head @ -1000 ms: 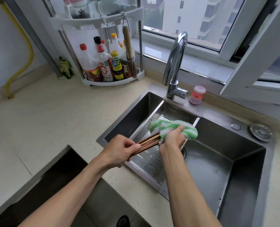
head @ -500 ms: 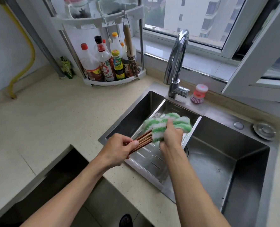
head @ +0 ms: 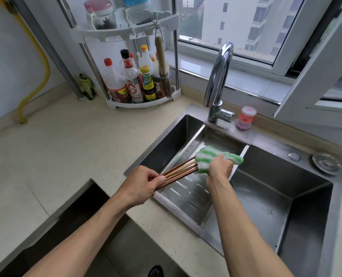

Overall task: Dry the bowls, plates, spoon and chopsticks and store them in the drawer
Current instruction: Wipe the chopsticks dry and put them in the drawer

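Over the sink's left side, my left hand grips one end of a bundle of brown wooden chopsticks. Their far ends are wrapped in a green-and-white striped cloth, which my right hand squeezes around them. The chopstick tips are hidden inside the cloth. Below them lies a slotted steel drain tray set in the sink. No bowls, plates or spoon are in view.
The steel sink fills the right side, with a tall faucet and a pink dish brush behind it. A corner rack of sauce bottles stands at the back. An open dark gap runs along the counter's front edge.
My right hand slid the cloth further along the chopsticks toward their tips, so more wood shows between my hands. The view shifted slightly.
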A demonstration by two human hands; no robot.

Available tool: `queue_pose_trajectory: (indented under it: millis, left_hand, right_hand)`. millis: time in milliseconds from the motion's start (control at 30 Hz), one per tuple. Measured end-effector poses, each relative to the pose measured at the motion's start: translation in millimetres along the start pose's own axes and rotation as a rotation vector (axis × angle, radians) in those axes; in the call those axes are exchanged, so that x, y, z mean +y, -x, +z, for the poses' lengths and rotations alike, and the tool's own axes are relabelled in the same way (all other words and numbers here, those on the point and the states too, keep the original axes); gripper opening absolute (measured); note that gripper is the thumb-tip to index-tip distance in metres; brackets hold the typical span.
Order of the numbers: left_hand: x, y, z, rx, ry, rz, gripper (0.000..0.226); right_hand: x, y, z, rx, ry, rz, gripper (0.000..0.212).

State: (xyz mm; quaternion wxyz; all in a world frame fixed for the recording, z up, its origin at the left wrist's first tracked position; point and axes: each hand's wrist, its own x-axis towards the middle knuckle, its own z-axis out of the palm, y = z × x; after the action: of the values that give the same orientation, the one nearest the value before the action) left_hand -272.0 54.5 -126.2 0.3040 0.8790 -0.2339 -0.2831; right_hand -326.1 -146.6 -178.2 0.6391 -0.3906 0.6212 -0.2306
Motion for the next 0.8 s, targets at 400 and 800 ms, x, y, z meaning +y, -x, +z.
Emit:
queue_pose_trajectory:
  millis: [400, 800]
  left_hand:
    - [9.7, -16.0, 22.5, 0.193, 0.029, 0.014, 0.035]
    - [9.9, -3.2, 45.9, 0.107, 0.158, 0.104, 0.029]
  right_hand:
    - [29.3, 66.2, -4.0, -0.631, -0.274, 0.069, 0.04]
    - [35.0, 67.6, 10.2, -0.395, -0.559, 0.216, 0.033]
